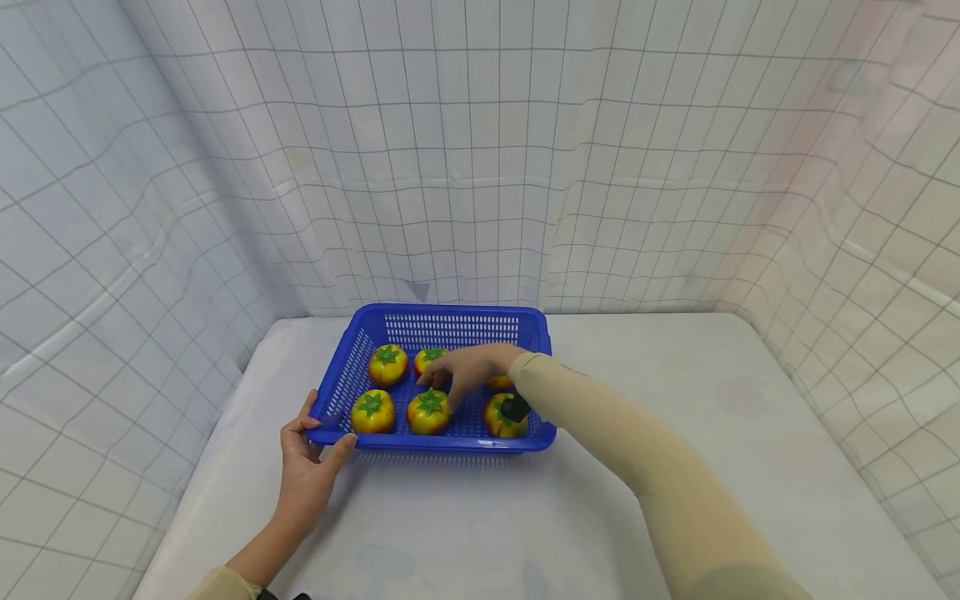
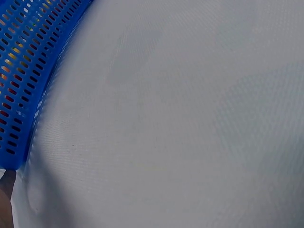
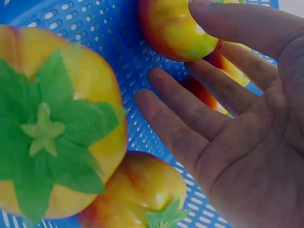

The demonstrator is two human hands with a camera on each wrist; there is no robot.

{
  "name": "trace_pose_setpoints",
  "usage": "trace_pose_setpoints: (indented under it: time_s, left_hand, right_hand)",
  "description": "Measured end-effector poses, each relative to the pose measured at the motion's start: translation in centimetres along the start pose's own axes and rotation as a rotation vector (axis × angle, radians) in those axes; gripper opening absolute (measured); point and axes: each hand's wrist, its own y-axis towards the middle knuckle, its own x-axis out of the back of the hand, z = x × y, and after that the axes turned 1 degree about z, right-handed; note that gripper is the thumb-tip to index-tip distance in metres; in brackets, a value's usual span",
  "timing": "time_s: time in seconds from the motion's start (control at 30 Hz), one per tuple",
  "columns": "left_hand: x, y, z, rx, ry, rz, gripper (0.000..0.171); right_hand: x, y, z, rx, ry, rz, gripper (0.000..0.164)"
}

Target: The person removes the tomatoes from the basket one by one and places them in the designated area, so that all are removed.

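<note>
A blue plastic basket (image 1: 442, 443) with slotted walls holds several glossy yellow-and-red, tomato-like toy fruits with green leafy tops, in two rows. My left hand (image 1: 306, 479) grips its front left corner, thumb on the front rim and fingers at the left side. In the left wrist view, only a bit of that hand (image 2: 6, 194) shows by the basket wall (image 2: 28, 80). Over the middle of the basket, my right hand (image 1: 472, 367) reaches down around the front middle fruit (image 1: 427, 414). The right wrist view shows its fingers (image 3: 175, 109) extended and its thumb by a fruit (image 3: 173, 31).
The basket stands on a white-covered table (image 1: 660, 400), toward the back left. White grid-patterned curtains (image 1: 480, 167) enclose the back and both sides. My right sleeve (image 1: 622, 442) crosses the basket's right end and partly hides the fruits there.
</note>
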Motion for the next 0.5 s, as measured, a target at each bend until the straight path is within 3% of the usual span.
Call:
trace_pose_setpoints:
  time_s: [0.23,0.5]
  left_hand:
    - [0.02,-0.01,0.07,-0.004,0.002,0.001,0.047]
    - [-0.05,-0.14,0.0,-0.013,-0.012,0.0,0.046]
  right_hand:
    - [-0.43,0.27,-0.07,-0.033,-0.02,-0.005,0.063]
    - [-0.85,0.88,-0.2,-0.026,0.08,0.025,0.063]
